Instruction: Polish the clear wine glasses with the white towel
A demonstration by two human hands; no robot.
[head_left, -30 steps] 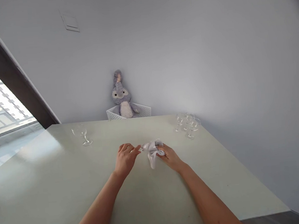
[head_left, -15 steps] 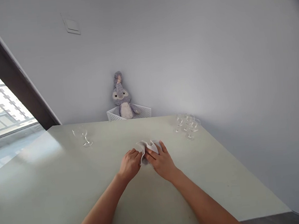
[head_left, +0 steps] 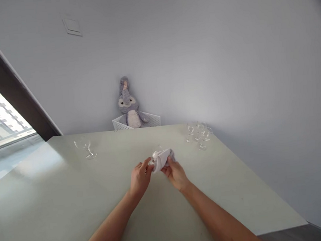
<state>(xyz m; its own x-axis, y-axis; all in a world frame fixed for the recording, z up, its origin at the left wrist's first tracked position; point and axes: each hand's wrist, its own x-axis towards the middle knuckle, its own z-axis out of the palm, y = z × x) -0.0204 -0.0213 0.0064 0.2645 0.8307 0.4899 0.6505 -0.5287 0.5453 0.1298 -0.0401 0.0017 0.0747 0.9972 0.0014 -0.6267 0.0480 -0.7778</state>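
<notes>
Pinching glass (head_left: pixel 155 155), left hand (head_left: pixel 139 178); right hand (head_left: pixel 177 175) gripping cloth (head_left: pixel 164 158).

Probably a home: plush toy (head_left: pixel 132 107) in a basket (head_left: pixel 152 120), light switch (head_left: pixel 72 26).

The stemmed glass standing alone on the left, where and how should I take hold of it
Probably best to pinch the stem from the near side. The stemmed glass stands on its foot, leaving the slim stem exposed below the wide bowl.
</notes>
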